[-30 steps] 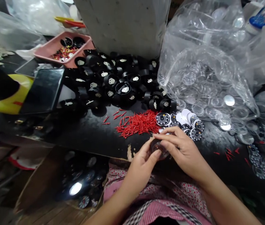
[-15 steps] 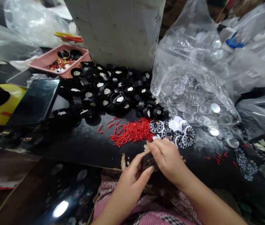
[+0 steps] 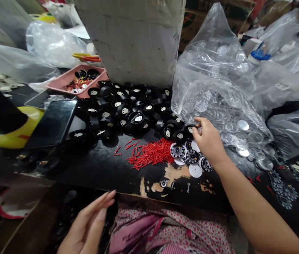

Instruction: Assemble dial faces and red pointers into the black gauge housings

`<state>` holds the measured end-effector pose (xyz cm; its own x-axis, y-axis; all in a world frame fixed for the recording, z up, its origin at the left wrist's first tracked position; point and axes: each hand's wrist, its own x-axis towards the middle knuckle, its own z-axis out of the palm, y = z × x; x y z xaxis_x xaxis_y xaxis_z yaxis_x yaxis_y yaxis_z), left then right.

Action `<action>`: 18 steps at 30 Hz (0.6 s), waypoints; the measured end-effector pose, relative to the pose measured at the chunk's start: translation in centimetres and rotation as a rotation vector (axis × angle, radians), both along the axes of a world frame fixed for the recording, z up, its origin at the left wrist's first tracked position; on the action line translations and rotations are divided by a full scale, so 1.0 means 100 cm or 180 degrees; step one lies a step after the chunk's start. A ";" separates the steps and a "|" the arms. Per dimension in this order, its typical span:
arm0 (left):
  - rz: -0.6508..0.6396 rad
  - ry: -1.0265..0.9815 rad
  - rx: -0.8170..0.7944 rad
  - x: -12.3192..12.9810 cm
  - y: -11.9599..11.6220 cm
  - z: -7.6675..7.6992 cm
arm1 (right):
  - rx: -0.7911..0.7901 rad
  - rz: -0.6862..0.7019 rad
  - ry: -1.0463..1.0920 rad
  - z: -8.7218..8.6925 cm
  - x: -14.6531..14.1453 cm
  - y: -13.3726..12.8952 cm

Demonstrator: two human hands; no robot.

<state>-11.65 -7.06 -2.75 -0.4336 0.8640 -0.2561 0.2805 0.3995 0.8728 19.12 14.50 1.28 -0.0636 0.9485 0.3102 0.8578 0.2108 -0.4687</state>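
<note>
My left hand [image 3: 90, 224] is over the front edge of the table at lower left, fingers stretched out, holding nothing I can see. Further right, my right hand [image 3: 209, 141] reaches across the printed dial discs [image 3: 191, 156]. Its thumb and forefinger are apart beside a round black case [image 3: 180, 135] at the right end of the pile; whether they touch a case I cannot tell. Left of the discs lies a heap of small red pointers [image 3: 154, 154]. Near the front edge sit a small round metal part [image 3: 163, 183] and a small screw-like piece [image 3: 188, 187].
Many black cases [image 3: 136, 118] with pale plates spread behind the red heap. A clear plastic bag [image 3: 218, 77] of transparent discs stands at right. At left are a pink tray [image 3: 96, 85], a phone-like dark slab [image 3: 53, 121] and something yellow [image 3: 34, 116]. A grey block [image 3: 136, 46] rises behind.
Both hands were together at the front edge around a round dark case. Now they are apart: the left has moved down-left without it, the right forward to the black cases.
</note>
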 end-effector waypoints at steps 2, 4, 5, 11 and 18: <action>-0.0361 -0.0304 0.0045 0.031 0.018 0.016 | 0.0149 0.0026 0.0278 0.002 0.006 -0.003; -0.0695 -0.0810 0.0041 0.060 0.037 0.025 | 0.0122 -0.0055 0.0534 0.006 0.011 -0.009; -0.0821 -0.1115 0.0020 0.073 0.046 0.027 | 0.0048 -0.0154 0.0686 0.009 0.014 -0.013; -0.0995 -0.3035 -0.0226 0.115 0.078 0.018 | -0.1423 0.0517 0.1291 0.033 0.007 -0.066; -0.0693 -0.3676 -0.0588 0.115 0.069 0.019 | -0.1373 0.0777 0.0467 0.014 -0.015 -0.077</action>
<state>-0.11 -0.21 -0.82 0.2869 0.7999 -0.5271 -0.5567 0.5871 0.5878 17.63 6.76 2.66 -0.2843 0.9551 -0.0837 0.7264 0.1576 -0.6689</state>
